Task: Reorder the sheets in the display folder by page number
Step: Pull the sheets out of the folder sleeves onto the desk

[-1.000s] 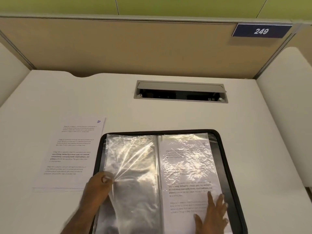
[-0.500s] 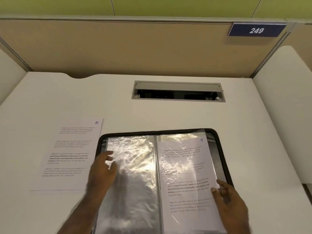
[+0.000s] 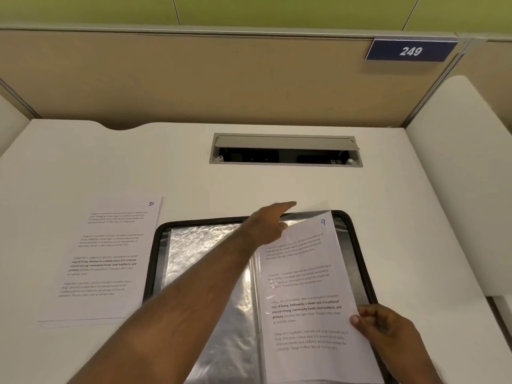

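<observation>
A black display folder [image 3: 360,245] lies open on the white desk [image 3: 110,162]. Its left pocket [image 3: 199,256] is clear plastic with no sheet in it. On the right side lies a printed sheet marked 9 [image 3: 304,273]. My left hand [image 3: 270,225] reaches across the folder to the top edge of that sheet's clear pocket, index finger stretched out and thumb against the plastic. My right hand [image 3: 382,325] pinches the sheet's right edge low down and lifts it slightly. A second sheet marked 10 [image 3: 105,256] lies flat on the desk left of the folder.
A grey cable hatch [image 3: 285,149] is set into the desk behind the folder. A tan partition [image 3: 194,79] with a blue plate reading 249 [image 3: 411,51] closes the back. White side panels [image 3: 465,176] stand on both sides.
My left hand left the empty left pocket and reached up across to the top of the right page. My right hand went from flat on sheet 9 to pinching its right edge.
</observation>
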